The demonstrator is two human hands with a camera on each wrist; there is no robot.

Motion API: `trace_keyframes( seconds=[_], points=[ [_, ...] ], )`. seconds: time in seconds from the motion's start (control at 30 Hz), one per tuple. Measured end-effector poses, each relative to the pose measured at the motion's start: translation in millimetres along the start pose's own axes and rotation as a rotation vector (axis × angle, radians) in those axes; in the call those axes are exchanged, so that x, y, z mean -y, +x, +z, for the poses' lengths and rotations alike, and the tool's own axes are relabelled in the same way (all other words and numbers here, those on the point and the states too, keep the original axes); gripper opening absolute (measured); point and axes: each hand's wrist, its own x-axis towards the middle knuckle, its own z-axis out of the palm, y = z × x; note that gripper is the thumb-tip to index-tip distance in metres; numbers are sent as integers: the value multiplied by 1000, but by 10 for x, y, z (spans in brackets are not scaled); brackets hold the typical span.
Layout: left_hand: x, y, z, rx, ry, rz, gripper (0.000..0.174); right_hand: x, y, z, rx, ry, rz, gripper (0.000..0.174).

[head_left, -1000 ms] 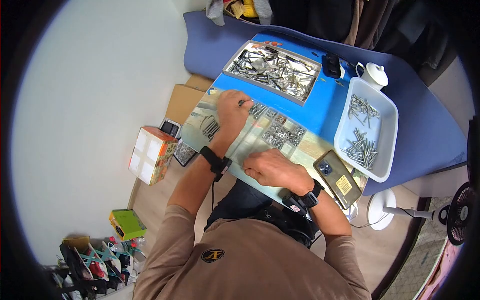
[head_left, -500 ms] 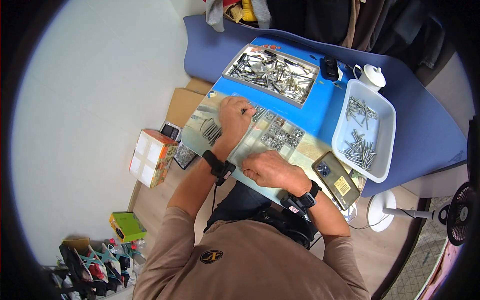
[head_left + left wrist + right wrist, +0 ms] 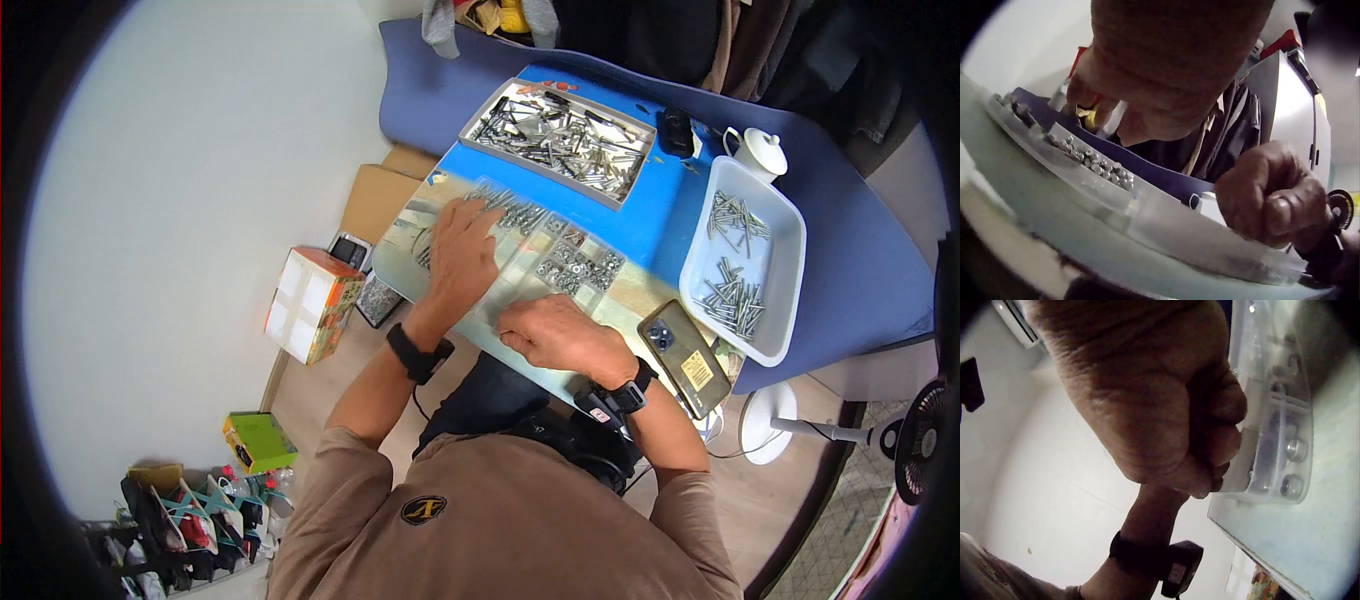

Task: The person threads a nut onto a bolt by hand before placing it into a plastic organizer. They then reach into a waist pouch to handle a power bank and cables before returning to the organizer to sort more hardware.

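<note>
A brown short-sleeved shirt [image 3: 540,520] with a round, yellow-marked black emblem [image 3: 424,510] fills the lower middle of the head view, dark trousers [image 3: 482,395] beyond it — and behind the bare left hand [image 3: 463,258] and right hand [image 3: 556,335] sit black wrist straps [image 3: 630,393] with boxy black modules [image 3: 597,407], the left one cabled.

- A phone [image 3: 672,350], camera side up, a yellow label on its back, lies on the bench [image 3: 655,240].
- A white lidded cup [image 3: 762,152] stands near a small black case [image 3: 675,131].
- A fan [image 3: 916,442] has a white round base [image 3: 768,430] on the floor.
- Dark clothes [image 3: 655,50] hang beyond a blue panel [image 3: 420,100].
- A carton [image 3: 312,300] with orange patterned sides sits left of the bench.
- A green box [image 3: 262,442] is near red-capped bottles [image 3: 237,486].
</note>
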Motion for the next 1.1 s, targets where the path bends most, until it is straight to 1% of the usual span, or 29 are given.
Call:
trace_keyframes(
  seconds=[0.1,0.17,0.23,0.3,0.4,0.53,0.7,0.83,0.9,1.03,1.1],
  points=[
    [4,-193,-374,-16,49,-53,26,18,6,-29,24,-4,14,10],
    [34,-372,-565,-6,48,-96,26,12,-2,-16,-17,18,14,11],
    [32,-517,-644,0,46,-136,27,20,3,-34,-3,20,23,12],
    [42,-656,-650,8,53,-146,20,21,9,-30,11,22,33,12],
    [22,-728,-567,55,33,-177,18,4,18,-20,-15,35,15,12],
    [30,-695,-436,64,44,-188,17,-9,12,-19,-24,41,24,11],
    [55,-568,-360,73,147,-96,14,-27,19,-7,-47,97,49,9],
    [63,-524,-311,127,143,-146,12,-5,47,-31,-20,96,73,10],
    [44,-486,-326,161,128,-137,12,10,59,-41,-12,92,74,10],
    [41,-477,-353,130,79,-157,13,44,60,-75,22,96,94,9],
    [62,-504,-403,25,-84,-156,12,67,43,-114,14,102,109,9]
  ],
)
